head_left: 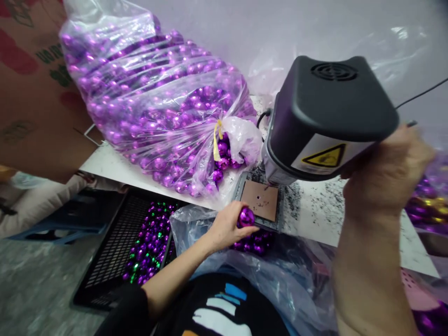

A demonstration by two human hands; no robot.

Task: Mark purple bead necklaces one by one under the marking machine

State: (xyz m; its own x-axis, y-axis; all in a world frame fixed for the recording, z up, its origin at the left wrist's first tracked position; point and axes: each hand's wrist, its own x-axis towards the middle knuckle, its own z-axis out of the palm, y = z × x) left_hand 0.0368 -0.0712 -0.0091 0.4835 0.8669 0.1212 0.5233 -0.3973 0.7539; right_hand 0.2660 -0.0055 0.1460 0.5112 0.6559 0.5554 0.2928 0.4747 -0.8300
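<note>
My left hand (229,226) pinches a shiny purple ball (246,217) between thumb and fingers, at the front left edge of a brown square plate (268,205) with a small dark hole. This plate lies on the grey base of a black machine (336,102), whose housing bears a yellow warning triangle. On the machine's right side my right hand (388,163) is closed around a lever; only its dark tip shows past the fingers. Below the left hand, more purple balls (255,242) sit in an open clear plastic bag (273,266) at my lap.
A tied clear bag of purple balls (157,112) covers the table's left part. Black crumbs (308,205) litter the white table. At lower left stands a black crate (108,247) with purple and green beads. Another person's leg (42,205) and a cardboard box (38,116) are at far left.
</note>
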